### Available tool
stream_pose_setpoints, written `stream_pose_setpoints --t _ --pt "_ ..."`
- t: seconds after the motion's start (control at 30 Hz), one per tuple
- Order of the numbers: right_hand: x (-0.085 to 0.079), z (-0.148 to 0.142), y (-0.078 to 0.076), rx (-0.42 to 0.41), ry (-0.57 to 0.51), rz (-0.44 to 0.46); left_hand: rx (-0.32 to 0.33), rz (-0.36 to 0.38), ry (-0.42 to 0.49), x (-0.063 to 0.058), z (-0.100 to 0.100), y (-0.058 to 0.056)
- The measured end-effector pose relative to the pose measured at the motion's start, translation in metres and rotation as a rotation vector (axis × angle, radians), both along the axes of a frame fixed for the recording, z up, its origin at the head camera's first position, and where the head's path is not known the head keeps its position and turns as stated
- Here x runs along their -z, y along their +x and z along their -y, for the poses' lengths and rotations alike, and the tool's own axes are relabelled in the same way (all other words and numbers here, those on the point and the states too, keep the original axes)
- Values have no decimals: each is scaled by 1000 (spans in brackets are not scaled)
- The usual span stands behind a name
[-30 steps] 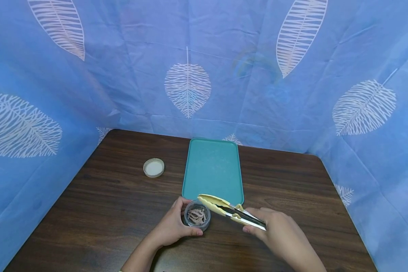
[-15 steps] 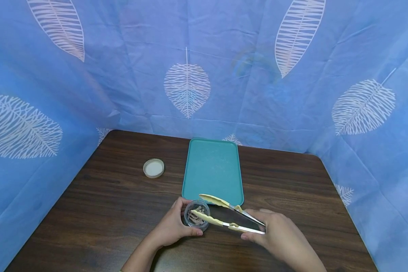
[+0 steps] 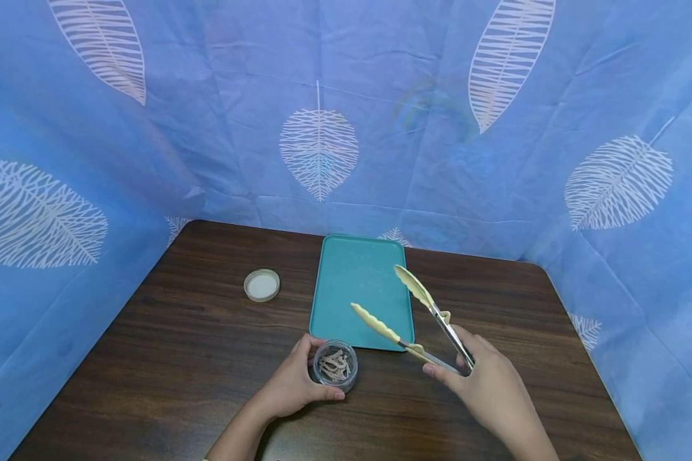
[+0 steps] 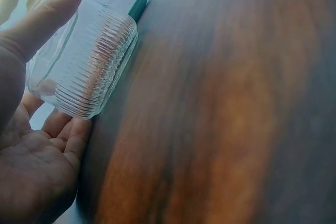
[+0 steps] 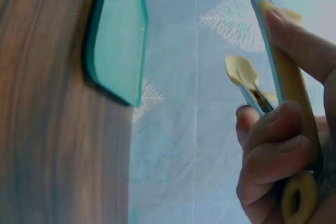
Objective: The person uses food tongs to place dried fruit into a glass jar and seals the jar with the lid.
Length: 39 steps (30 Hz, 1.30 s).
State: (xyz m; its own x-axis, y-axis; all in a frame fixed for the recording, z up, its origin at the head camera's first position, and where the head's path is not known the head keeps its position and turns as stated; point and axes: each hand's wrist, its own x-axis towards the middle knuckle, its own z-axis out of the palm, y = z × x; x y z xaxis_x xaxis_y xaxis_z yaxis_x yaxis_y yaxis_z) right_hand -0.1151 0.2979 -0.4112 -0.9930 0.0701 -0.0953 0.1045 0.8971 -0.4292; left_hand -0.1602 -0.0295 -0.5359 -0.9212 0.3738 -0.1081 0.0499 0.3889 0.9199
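Note:
My left hand (image 3: 290, 382) grips a small clear jar (image 3: 350, 378) from its left side, thumb along the near side. Inside the jar lie several pale brownish strips (image 3: 334, 365). Ribbed glass walls show on the jar (image 4: 100, 61) in the left wrist view, where it stands on the wooden table. My right hand (image 3: 490, 378) holds metal tongs (image 3: 450, 333) with pale yellow tips, fingers curled round the arms. The tongs are spread wide over the right part of the teal tray (image 3: 354, 269), with nothing between their tips.
A round lid (image 3: 262, 285) with a white inside lies left of the tray on the dark wooden table (image 3: 196, 358). Blue cloth (image 3: 236, 128) with white leaf prints hangs behind the table and at both sides.
The tongs have moved from over the jar up and to the right, and their arms have spread wider. The left hand and the jar have stayed in place.

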Motion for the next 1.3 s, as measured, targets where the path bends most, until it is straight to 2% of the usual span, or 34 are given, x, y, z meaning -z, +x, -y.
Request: stream_pose_setpoints --t 0.3,0.53,0.8,1.13,1.3 --pt "18 -34 -10 119 -56 22 1 0 -6 0 0 -1" --pt "29 -57 -10 191 -60 53 -4 6 -1 -1 0 0" --pt "42 -78 -10 160 -20 153 -4 7 3 2 -1 -1" --pt "56 -96 -11 201 61 275 -9 -7 4 4 0 -2" --pt "60 -100 -13 199 77 302 -9 -6 5 4 0 -3"
